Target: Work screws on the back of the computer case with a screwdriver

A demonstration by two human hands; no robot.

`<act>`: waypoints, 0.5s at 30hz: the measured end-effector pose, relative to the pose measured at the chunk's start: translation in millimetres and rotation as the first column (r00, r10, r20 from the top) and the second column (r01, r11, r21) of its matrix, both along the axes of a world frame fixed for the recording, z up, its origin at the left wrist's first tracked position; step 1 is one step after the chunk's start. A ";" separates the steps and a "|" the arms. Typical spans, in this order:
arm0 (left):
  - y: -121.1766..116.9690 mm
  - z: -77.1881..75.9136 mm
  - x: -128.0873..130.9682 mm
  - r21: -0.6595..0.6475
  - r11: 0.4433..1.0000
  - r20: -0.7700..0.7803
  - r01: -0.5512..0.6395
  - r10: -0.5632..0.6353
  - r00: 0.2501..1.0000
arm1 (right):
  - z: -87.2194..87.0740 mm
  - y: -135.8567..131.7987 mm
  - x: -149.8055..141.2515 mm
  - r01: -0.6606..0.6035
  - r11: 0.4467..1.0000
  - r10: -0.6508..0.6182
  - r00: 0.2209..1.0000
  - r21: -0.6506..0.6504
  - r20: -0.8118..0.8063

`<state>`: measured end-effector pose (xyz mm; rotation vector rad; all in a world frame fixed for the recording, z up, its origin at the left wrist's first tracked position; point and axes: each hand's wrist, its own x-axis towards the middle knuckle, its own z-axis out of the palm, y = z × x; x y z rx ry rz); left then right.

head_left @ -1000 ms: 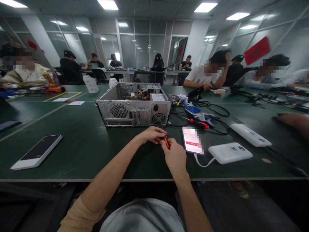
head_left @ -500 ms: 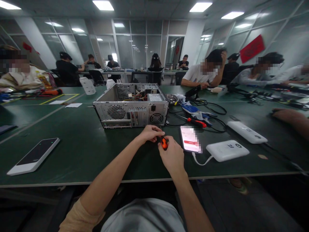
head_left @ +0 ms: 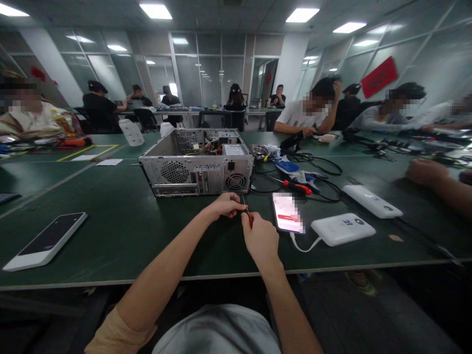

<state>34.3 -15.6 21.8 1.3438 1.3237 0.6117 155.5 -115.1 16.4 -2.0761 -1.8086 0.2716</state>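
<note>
My right hand [head_left: 260, 238] is closed around the orange handle of a small screwdriver [head_left: 249, 215], whose thin shaft points up and away toward the computer case. My left hand [head_left: 225, 204] is curled beside it, fingertips pinched near the shaft's tip; what they hold is too small to make out. Both hands hover over the green table [head_left: 125, 226] just in front of the open silver computer case [head_left: 197, 162], which lies with its rear panel facing me.
A lit phone [head_left: 288, 213] is cabled to a white power bank [head_left: 342, 229] on the right; a second power bank [head_left: 371, 200], a red-handled screwdriver [head_left: 295, 186] and black cables lie behind. A flat white device [head_left: 46, 241] sits left. Another person's hand [head_left: 427, 172] rests far right.
The screwdriver has tilted, its shaft now pointing up toward the case instead of lying between my hands. Both hands stay together at the same spot; the view has shifted slightly.
</note>
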 end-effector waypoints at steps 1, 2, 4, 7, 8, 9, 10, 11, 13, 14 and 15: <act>0.8 -0.3 0.4 0.002 1.000 -0.002 -0.013 0.013 1.000 | -1.6 -0.3 0.1 -0.003 0.999 0.004 1.000 0.043 -0.017; 1.4 -0.5 0.8 0.005 1.000 -0.002 -0.024 0.024 1.000 | -3.2 -0.6 0.1 -0.005 0.996 0.008 1.000 0.091 -0.030; 2.3 -0.5 1.4 0.011 0.999 -0.016 -0.039 0.039 0.999 | -6.0 -0.7 0.3 -0.008 0.988 0.014 0.999 0.153 -0.040; 2.9 -0.5 1.8 0.011 0.999 -0.065 -0.047 0.047 0.997 | -8.2 0.3 1.0 -0.006 0.987 0.015 0.998 0.161 -0.056; 3.0 -0.9 1.8 0.014 0.999 -0.074 -0.047 0.048 0.996 | -8.5 0.8 1.2 0.001 0.988 0.011 0.997 0.157 -0.071; 3.2 -1.3 1.6 0.021 0.999 -0.079 -0.049 0.050 0.996 | -8.6 1.3 1.5 0.010 0.988 0.004 0.996 0.152 -0.091; 3.2 -1.9 1.4 0.029 0.998 -0.081 -0.052 0.054 0.995 | -8.6 1.7 1.7 0.019 0.989 -0.003 0.994 0.145 -0.109; 3.1 -2.6 1.1 0.037 0.998 -0.079 -0.054 0.057 0.995 | -8.4 2.0 1.9 0.022 0.991 -0.006 0.993 0.134 -0.119; 2.6 -3.5 0.8 0.053 0.997 -0.061 -0.050 0.054 0.997 | -7.4 2.2 2.2 0.024 0.994 -0.011 0.993 0.108 -0.119; 2.2 -3.6 0.7 0.056 0.998 -0.043 -0.041 0.043 0.998 | -6.5 2.1 2.3 0.026 0.995 -0.015 0.994 0.096 -0.109; 1.6 -3.5 0.6 0.051 0.998 -0.018 -0.025 0.026 1.000 | -5.3 1.9 2.6 0.028 0.996 -0.019 0.995 0.086 -0.098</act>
